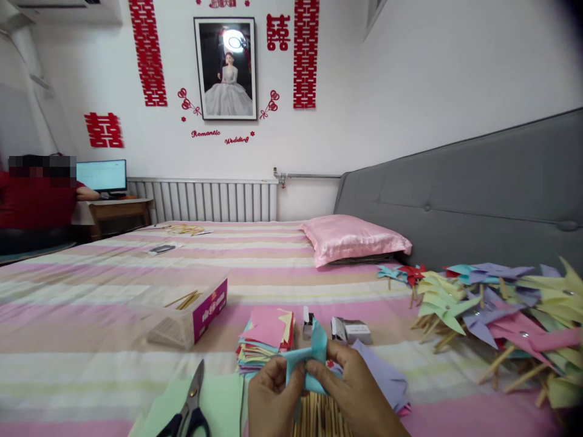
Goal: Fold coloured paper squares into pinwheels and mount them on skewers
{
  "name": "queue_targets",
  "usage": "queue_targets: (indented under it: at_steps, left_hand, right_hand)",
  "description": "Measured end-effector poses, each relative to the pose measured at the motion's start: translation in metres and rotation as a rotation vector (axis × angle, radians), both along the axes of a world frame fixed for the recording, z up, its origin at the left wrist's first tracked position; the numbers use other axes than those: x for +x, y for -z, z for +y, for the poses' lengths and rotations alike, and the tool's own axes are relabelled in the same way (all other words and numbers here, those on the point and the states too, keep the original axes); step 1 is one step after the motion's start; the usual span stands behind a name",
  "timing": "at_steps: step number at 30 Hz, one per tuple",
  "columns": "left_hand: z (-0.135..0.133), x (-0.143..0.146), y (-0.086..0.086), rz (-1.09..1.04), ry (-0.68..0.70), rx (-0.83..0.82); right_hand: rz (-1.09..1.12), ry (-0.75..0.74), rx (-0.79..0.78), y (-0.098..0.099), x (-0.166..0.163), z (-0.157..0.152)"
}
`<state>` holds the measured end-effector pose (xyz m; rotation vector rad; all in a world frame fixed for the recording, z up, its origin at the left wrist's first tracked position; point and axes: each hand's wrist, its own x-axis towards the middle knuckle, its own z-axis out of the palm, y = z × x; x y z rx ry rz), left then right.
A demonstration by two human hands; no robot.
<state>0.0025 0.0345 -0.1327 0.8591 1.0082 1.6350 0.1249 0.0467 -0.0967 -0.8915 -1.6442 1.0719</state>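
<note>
Between my two hands is a light blue paper pinwheel (319,343), partly folded, with one point standing up. My left hand (274,391) pinches its left side, thumb pressed on the front. My right hand (348,382) grips the right side, its thumb near the middle of the paper. Under the hands lies a bundle of thin wooden sticks (319,416). Just beyond the left hand sits a stack of coloured paper squares (264,340). Purple paper pieces (382,376) lie beside my right hand, partly hidden by it.
Scissors (190,406) rest on green paper sheets (223,397) at left. A clear plastic box (182,328) holds a few sticks. Small boxes (353,331) lie ahead. Many finished pinwheels (492,315) are piled at right. A pink pillow (355,237) and a seated person (39,200) are farther off.
</note>
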Motion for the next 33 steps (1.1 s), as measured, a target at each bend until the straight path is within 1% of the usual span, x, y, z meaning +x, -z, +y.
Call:
queue_targets:
  at_steps: [6,9,13,17,23,29,33]
  left_hand:
    - [-0.001,0.0,0.001,0.097,-0.005,0.023]
    - [-0.004,0.002,-0.004,0.095,-0.041,0.035]
    - [-0.008,0.006,-0.012,0.12,-0.058,0.015]
    - [-0.009,0.01,-0.015,0.086,-0.096,0.023]
    - [-0.006,0.006,-0.012,0.088,-0.008,0.017]
    - [-0.004,0.005,-0.01,0.088,0.0,0.002]
    - [-0.004,0.004,-0.011,0.111,0.04,0.028]
  right_hand:
    - [0.025,-0.012,-0.039,-0.001,0.0,-0.002]
    - [0.057,-0.044,-0.054,0.0,0.001,-0.001]
    - [0.074,-0.04,-0.067,0.003,0.002,0.002]
    - [0.091,-0.058,-0.076,0.001,0.002,0.001]
    - [0.061,-0.021,-0.078,-0.001,0.001,-0.002]
    - [0.023,0.011,-0.038,0.003,0.006,0.004]
    - [-0.031,-0.003,0.01,-0.002,0.01,0.003]
